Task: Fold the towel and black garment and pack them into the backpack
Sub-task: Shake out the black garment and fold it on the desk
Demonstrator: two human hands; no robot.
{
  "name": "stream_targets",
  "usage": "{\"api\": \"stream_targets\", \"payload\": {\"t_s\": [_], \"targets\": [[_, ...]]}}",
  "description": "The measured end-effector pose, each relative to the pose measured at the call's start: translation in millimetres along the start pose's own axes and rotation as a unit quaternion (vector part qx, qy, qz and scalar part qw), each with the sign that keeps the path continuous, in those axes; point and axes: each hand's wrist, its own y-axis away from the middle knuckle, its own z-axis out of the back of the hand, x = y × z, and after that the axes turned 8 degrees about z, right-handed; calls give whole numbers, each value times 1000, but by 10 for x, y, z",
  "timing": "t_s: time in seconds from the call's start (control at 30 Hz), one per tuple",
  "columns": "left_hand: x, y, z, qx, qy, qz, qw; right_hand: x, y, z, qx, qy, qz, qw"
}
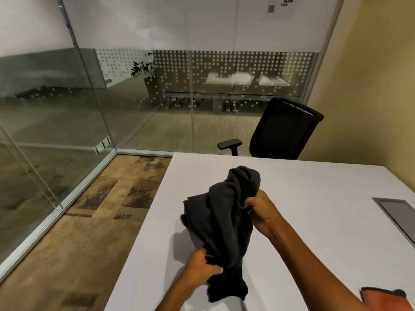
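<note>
— Two hands on one dark bundle, centre to lower centre of the frame?

— Yes. Left hand [203,265] low in the frame, fingers curled tight round the lower part of the black garment [222,221]. Right hand [260,209] higher and to the right, pinching a fold near the upper part.

— Look of the garment?

— Charcoal to black, soft and thick, matte. Bunched and twisted rather than flat, with deep lengthwise folds. Rounded hump at the top, loose layered edge on the left, ragged tail hanging below the left hand.

— On the table or lifted?

— Held up over the white table [314,198], casting a grey shadow just left of the lower part. Whether the tail touches the surface: cannot tell.

— Anything else nearby?

— Orange-red cloth with a dark edge [384,297] in the lower right corner. Grey recessed panel [397,212] at the right edge of the table. Black office chair [283,131] beyond the far side, glass partition [67,108] across the upper left.
</note>
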Motion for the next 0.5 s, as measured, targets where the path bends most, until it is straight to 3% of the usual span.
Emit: {"api": "stream_targets", "payload": {"t_s": [0.07,0.1,0.2,0.27,0.37,0.5], "targets": [[-98,-29,12,-13,148,10,989,78,7,-14,20,56,43,997],[-171,-44,23,-20,265,18,964,110,18,-8,23,81,54,995],[-360,12,162,-42,539,19,841,136,77,81,38,118,73,990],[-494,41,245,-10,603,-5,798,168,169,159,36,94,65,993],[-667,57,301,10,578,-14,816,202,287,374,57,89,62,992],[-969,-28,338,-66,409,-48,909,183,410,571,153,274,22,949]]}}
